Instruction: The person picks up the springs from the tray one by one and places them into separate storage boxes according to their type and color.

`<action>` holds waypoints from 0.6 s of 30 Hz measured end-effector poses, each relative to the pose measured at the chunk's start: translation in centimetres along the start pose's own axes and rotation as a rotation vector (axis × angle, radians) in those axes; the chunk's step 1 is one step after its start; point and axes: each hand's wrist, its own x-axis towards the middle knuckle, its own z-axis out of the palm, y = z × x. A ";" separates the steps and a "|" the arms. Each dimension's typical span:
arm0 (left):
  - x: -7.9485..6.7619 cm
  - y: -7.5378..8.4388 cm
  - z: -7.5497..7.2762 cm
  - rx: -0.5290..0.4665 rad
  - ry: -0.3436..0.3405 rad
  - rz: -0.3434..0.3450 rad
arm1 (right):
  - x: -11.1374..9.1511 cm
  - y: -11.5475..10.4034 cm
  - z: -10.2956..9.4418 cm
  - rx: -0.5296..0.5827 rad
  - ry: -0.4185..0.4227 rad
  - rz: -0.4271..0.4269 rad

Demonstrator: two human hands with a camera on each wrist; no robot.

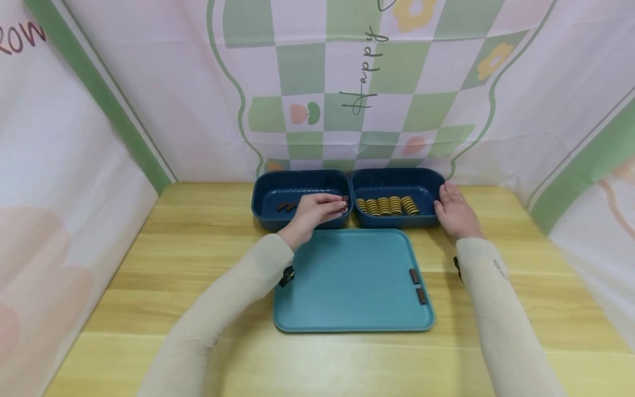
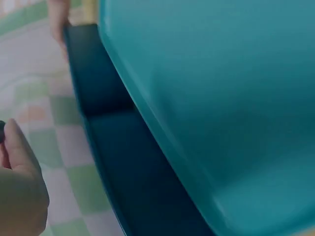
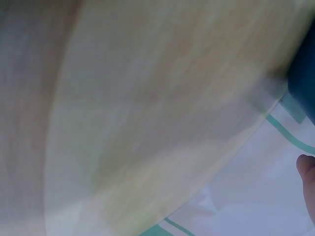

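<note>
Over the right end of the left navy bin (image 1: 270, 218), my left hand (image 1: 315, 212) pinches a small dark brown ridged piece (image 1: 345, 199) between thumb and fingers. In the left wrist view only a dark bit of the piece (image 2: 2, 132) shows at the fingertips. A few plain-looking brown pieces (image 1: 283, 207) lie in that bin, partly behind the hand. My right hand (image 1: 457, 212) rests against the right end of the right navy bin (image 1: 397, 221), fingers extended along its rim. That bin holds several yellow-and-black striped rolls (image 1: 395, 205) in a row.
A teal tray (image 1: 347, 281) lies in front of the bins, with two brown ridged pieces (image 1: 414, 276) along its right edge. Wooden tabletop (image 1: 198, 248) surrounds it. Patterned cloth (image 1: 302, 71) hangs close behind the bins and at both sides.
</note>
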 end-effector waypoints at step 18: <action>4.5 -0.4 -4.6 1.044 0.335 0.158 | -0.2 -0.2 0.1 -0.010 0.031 -0.019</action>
